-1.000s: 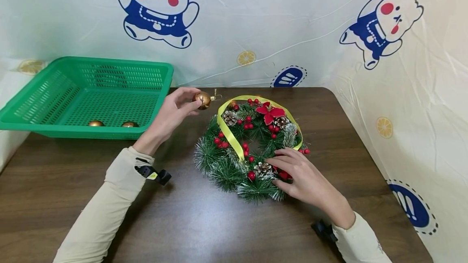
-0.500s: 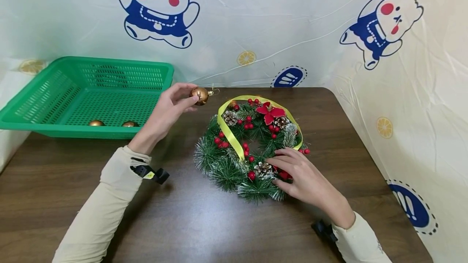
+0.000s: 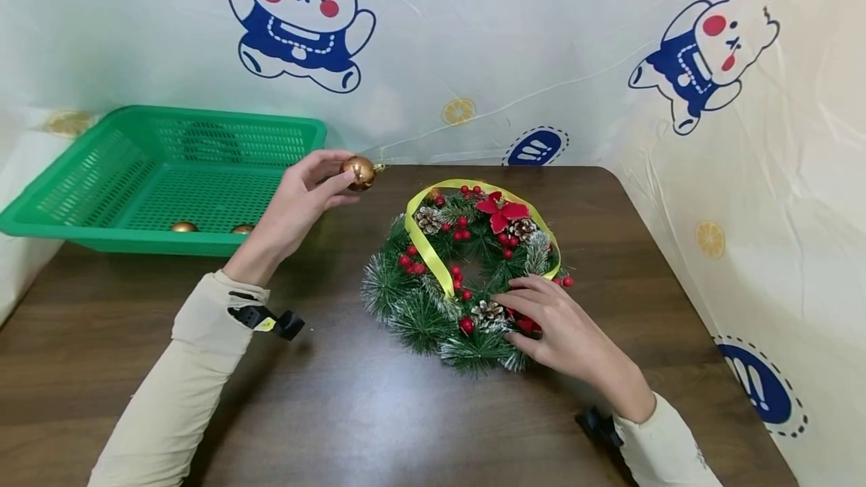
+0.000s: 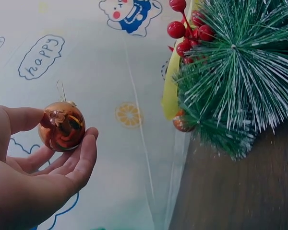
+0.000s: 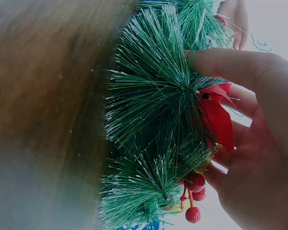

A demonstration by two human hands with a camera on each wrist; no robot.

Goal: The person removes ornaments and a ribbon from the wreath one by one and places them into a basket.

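Ball's direction: the shiny bronze-gold round ornament ball (image 3: 359, 173) has its axis running through its gold cap; the cap points right and slightly up in the head view, upward in the left wrist view, with a thin wire loop (image 4: 61, 90) beyond it.
Ball's place: held above the far part of the brown wood-grain table (image 3: 379, 419), between the green perforated plastic basket (image 3: 135, 237) and the green artificial-pine wreath (image 3: 419, 318).
Left hand: the left hand (image 3: 298, 194) pinches the ball between thumb and fingers.
Wreath's lie: a round ring, flat on the table, with the loop of satiny yellow ribbon (image 3: 430, 250) slanting across its top.
Right hand: the right hand (image 3: 558, 329) rests on the wreath's near right side, fingers spread and loosely bent, thumb apart at the outer needles.
Ball's look: smooth and mirror-like, catching dark reflections.
Wreath's look: white-tipped needles, glossy red berries (image 3: 410, 261), brown pine cones (image 3: 428, 220) and a red fabric flower (image 3: 501, 210).
Hidden: fingers cover part of the ball; the right hand covers part of another red flower (image 5: 216, 120); the basket's near rim cuts off two gold balls (image 3: 184, 226).
Hard to see: the wire loop, faint in the head view; the right fingertips, behind petals in the right wrist view.
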